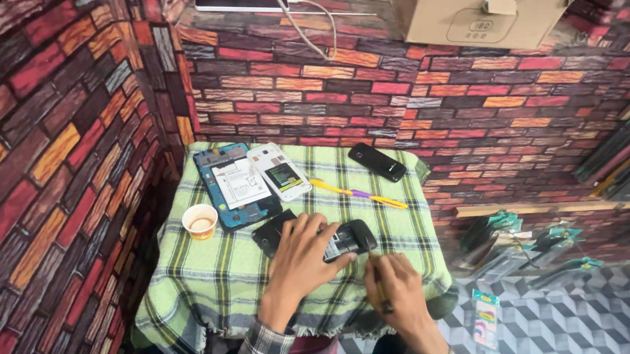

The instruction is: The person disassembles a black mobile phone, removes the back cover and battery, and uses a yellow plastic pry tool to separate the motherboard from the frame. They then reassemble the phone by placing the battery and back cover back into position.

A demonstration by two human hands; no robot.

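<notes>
Phone [346, 239] under left hand [299, 258], right hand [396, 286] beside (gripping tool [380, 283])

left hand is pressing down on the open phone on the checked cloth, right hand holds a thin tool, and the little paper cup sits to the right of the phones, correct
Not quite: in the head view the paper cup stands on the left side of the checked cloth, left of the opened blue phone. The rest holds: the left hand presses on the open phone, and the right hand holds a thin tool.
</notes>
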